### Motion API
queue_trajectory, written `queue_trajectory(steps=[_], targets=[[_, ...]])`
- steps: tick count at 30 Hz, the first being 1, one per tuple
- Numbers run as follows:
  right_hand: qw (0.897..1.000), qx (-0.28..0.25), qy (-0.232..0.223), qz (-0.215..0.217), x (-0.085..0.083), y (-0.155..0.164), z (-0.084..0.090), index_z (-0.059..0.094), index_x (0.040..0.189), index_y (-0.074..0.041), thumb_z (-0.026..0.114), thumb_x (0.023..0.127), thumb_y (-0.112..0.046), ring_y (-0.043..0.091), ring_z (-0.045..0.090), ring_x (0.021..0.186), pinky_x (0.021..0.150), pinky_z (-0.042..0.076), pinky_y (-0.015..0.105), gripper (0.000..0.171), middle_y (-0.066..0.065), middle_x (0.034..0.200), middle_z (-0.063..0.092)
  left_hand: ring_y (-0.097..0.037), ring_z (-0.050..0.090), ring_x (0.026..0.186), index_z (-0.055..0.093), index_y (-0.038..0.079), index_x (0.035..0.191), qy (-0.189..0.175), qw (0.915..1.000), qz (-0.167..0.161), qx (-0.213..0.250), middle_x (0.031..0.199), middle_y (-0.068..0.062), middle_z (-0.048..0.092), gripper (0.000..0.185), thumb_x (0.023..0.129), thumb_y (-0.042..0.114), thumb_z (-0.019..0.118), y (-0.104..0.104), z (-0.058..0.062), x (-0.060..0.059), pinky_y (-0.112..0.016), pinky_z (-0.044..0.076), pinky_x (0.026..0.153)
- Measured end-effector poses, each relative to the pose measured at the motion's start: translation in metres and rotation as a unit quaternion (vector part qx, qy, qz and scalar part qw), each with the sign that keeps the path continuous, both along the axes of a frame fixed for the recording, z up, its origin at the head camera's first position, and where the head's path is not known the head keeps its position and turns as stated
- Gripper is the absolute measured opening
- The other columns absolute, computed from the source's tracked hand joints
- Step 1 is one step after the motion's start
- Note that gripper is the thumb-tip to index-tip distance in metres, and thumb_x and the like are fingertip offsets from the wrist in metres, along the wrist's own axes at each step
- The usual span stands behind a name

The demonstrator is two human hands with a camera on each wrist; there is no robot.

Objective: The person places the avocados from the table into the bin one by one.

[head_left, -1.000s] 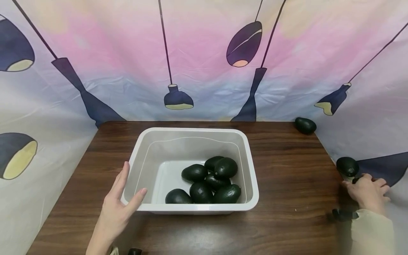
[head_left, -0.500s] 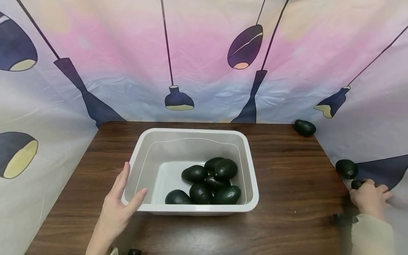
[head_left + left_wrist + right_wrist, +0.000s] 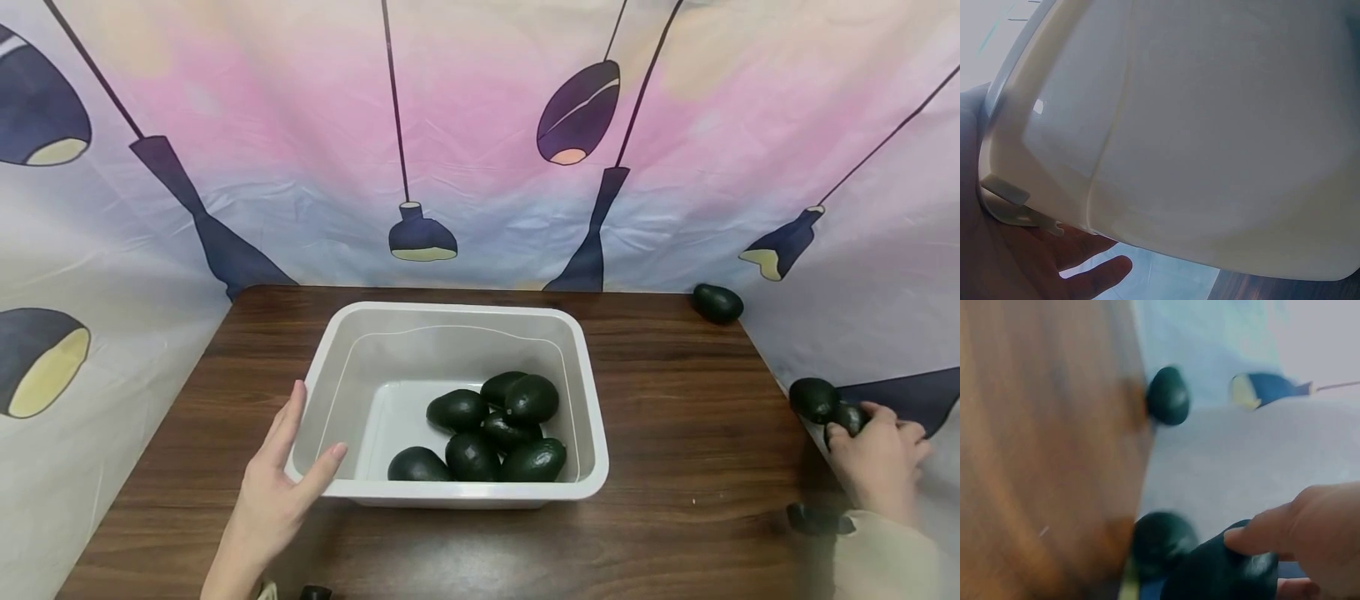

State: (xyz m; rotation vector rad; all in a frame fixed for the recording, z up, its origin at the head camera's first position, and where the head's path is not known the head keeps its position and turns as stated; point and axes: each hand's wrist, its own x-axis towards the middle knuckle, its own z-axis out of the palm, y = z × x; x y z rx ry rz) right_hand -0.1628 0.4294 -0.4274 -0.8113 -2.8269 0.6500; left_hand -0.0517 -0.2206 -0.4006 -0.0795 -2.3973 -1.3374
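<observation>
My left hand (image 3: 273, 483) rests at the front left corner of a white plastic tub (image 3: 450, 492), fingers straight and thumb spread; the left wrist view shows the hand against the tub's corner (image 3: 1004, 187). Several dark green avocados (image 3: 472, 454) lie in the tub, mostly on its right side. At the table's right edge my right hand (image 3: 881, 458) grips an avocado (image 3: 853, 418), with fingertips on its upper side in the right wrist view (image 3: 1222, 569). Another avocado (image 3: 813, 400) sits just beyond, close to the held one.
A further avocado (image 3: 717, 303) lies at the far right corner of the brown wooden table (image 3: 675, 392). A printed cloth (image 3: 480, 150) hangs behind the table and along both sides.
The right hand has shifted slightly and now grips the avocado, more of which shows beside the fingers. My left hand and the tub stay in place; the head view tilts a little.
</observation>
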Motion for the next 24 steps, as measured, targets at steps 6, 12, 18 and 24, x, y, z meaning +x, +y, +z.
queue_trajectory(steps=[6, 12, 18, 24], targets=[[0.996, 0.012, 0.083, 0.033, 0.002, -0.024, 0.023, 0.026, 0.145, 0.013, 0.052, 0.097, -0.016, 0.059, 0.016, 0.126, 0.095, 0.019, 0.067, 0.062, 0.047, 0.138, 0.018, 0.003, 0.036, 0.128, 0.027, 0.024, 0.154, 0.005, 1.0, -0.001, 0.005, 0.152, -0.011, 0.036, 0.088, 0.083, -0.001, 0.072, 0.0, -0.001, 0.0, -0.006, 0.029, 0.097], [0.984, 0.003, 0.164, 0.075, 0.003, -0.048, 0.044, 0.033, 0.147, 0.004, 0.058, 0.097, -0.021, 0.049, 0.025, 0.128, 0.1, 0.025, 0.059, 0.062, 0.035, 0.137, 0.033, 0.002, 0.037, 0.127, 0.027, 0.023, 0.154, 0.013, 0.9999, -0.002, 0.006, 0.151, -0.012, 0.037, 0.088, 0.083, -0.003, 0.072, 0.001, -0.001, 0.0, -0.007, 0.03, 0.097], [0.959, -0.013, 0.258, 0.116, 0.007, -0.079, 0.059, 0.047, 0.145, -0.016, 0.07, 0.09, -0.021, 0.01, 0.045, 0.109, 0.086, 0.03, 0.015, 0.06, 0.011, 0.131, 0.047, 0.003, 0.036, 0.128, 0.027, 0.024, 0.154, 0.006, 1.0, 0.001, 0.002, 0.152, -0.012, 0.037, 0.088, 0.083, -0.001, 0.072, 0.0, -0.001, 0.0, -0.006, 0.029, 0.097], [0.897, -0.053, 0.376, 0.228, 0.01, -0.111, 0.078, 0.058, 0.136, -0.017, 0.078, 0.08, -0.004, -0.004, 0.045, 0.106, 0.088, 0.035, 0.011, 0.061, -0.02, 0.121, 0.048, 0.004, 0.035, 0.128, 0.027, 0.025, 0.154, 0.0, 1.0, 0.003, 0.0, 0.152, -0.011, 0.036, 0.087, 0.084, 0.001, 0.072, 0.001, 0.0, 0.0, -0.006, 0.029, 0.096]])
